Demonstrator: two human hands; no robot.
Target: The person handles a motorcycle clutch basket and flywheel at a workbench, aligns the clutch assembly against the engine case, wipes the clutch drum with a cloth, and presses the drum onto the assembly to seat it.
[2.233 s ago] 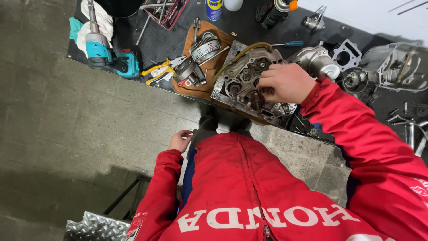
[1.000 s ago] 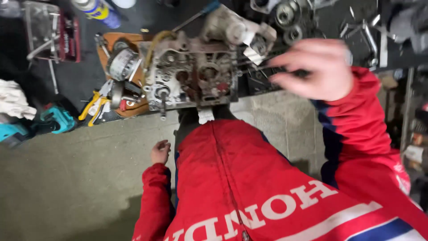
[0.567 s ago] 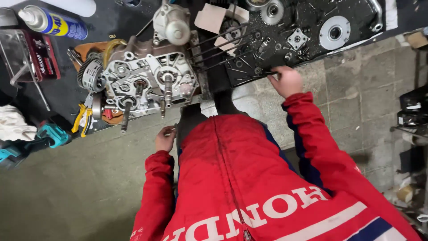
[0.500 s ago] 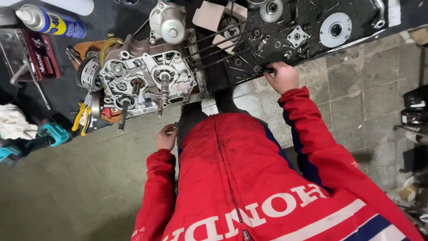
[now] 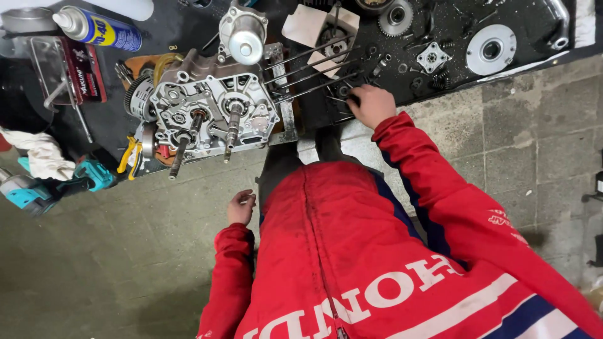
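Dark mat (image 5: 188, 25) on a concrete floor, covered with engine parts.
Right hand (image 5: 372, 104) reaches small parts beside the studs (image 5: 308, 69), its grip hidden; pick slowly. Left hand (image 5: 241, 207) rests loosely curled, empty, near the engine case (image 5: 210, 113).

Pretty even, flat indoor light, fairly bright, no harsh shadows. Small glare spots on the shiny round cover (image 5: 244, 39) up top and the silver disc (image 5: 490, 49) upper right. Center's sharp enough; edges bend and stretch from the wide lens, corners go soft.
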